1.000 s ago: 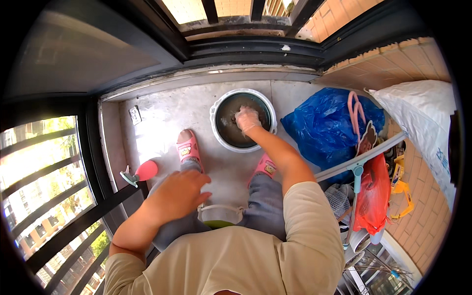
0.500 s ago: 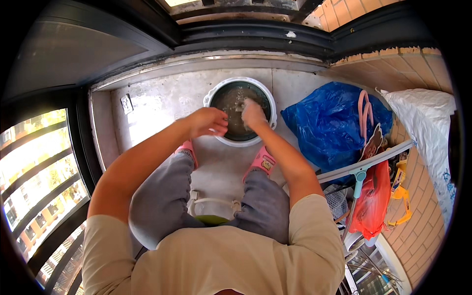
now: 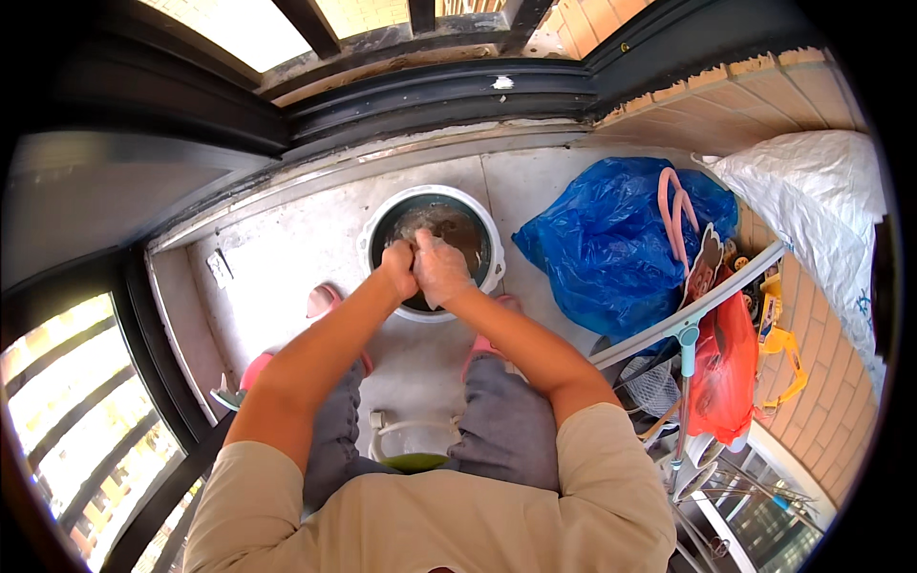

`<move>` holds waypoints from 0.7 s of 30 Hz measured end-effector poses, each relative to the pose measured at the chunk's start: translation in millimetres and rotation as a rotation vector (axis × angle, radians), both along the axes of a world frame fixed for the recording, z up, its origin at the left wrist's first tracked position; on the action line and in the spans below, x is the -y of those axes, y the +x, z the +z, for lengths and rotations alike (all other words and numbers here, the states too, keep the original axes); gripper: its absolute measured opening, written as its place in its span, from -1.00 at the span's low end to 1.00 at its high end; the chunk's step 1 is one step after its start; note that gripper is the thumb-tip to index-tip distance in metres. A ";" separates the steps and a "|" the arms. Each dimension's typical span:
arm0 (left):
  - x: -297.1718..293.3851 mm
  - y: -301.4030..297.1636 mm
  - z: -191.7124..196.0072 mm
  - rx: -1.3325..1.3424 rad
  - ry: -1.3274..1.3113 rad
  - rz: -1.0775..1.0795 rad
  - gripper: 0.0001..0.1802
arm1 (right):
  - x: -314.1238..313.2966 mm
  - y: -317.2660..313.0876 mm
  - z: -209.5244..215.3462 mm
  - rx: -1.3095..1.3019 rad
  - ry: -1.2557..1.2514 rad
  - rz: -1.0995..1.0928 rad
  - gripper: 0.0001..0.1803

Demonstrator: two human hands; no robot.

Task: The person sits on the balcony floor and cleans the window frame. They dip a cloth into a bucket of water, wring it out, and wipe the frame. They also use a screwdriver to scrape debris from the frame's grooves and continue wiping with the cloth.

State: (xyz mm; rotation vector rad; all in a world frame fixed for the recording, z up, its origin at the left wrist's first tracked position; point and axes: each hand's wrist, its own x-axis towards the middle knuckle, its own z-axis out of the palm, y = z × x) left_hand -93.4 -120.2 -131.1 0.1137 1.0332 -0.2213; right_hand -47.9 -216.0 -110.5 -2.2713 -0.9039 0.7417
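Note:
A round basin (image 3: 497, 253) with a white rim and dark inside stands on the floor between my feet, holding murky brown water (image 3: 462, 229). Over its middle my two hands meet, touching each other. My left hand (image 3: 400, 270) is bare, its fingers curled closed. My right hand (image 3: 442, 272) wears a clear thin plastic glove, its fingers also closed. What lies between the fingers is hidden or too small to name.
To the right lie a blue plastic bag (image 3: 611, 253), a pink looped strap (image 3: 676, 215), a squeegee (image 3: 688, 334) and a red bag (image 3: 721, 372). A white woven sack (image 3: 812, 191) leans on the brick wall. Pink slippers (image 3: 325, 301) flank the basin.
My left hand has moved from the basin's left rim to meet my right hand, and its loose fingers have closed. The view has shifted.

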 end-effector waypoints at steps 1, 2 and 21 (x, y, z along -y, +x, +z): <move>4.1 3.3 -0.6 -0.083 0.097 -0.005 -0.68 | -1.1 6.6 -6.2 0.011 -0.019 0.025 -0.72; 5.7 4.5 -0.7 -0.098 0.108 -0.066 -0.67 | -0.6 14.3 -12.2 0.029 -0.102 0.003 -0.71; -39.6 -9.1 95.8 -0.004 0.695 -0.420 -0.70 | 9.2 58.2 6.5 -0.312 0.147 0.237 -0.58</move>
